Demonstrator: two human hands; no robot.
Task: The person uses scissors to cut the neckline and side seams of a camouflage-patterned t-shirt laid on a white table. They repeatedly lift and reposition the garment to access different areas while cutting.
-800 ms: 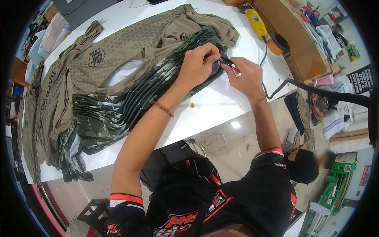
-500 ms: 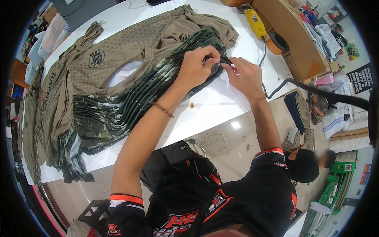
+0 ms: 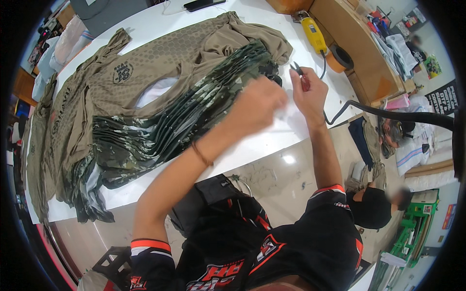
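My right hand point(image 3: 309, 97) grips small snips point(image 3: 304, 80) with a red handle and dark blades, raised over the white table point(image 3: 228, 150) at the right end of the garments. My left hand point(image 3: 259, 102) is smeared by motion over the table's right part; whether it holds anything is unclear. Behind it lies a long stack of dark green camouflage fabric pieces point(image 3: 136, 136), folded in many layers. Tan shirts point(image 3: 160, 53) with a dotted hexagon print are spread behind and left of that stack.
A yellow power tool point(image 3: 314, 34), an orange tape roll point(image 3: 339, 59) and a wooden partition point(image 3: 359, 53) line the right side, with a black cable point(image 3: 393, 112). A dark phone point(image 3: 204, 5) lies at the back. A person point(image 3: 369, 208) in black crouches on the floor right.
My hands have parted: the left moved down and right, away from the camouflage stack where both met; the right rose slightly with the snips, blades now turned upward.
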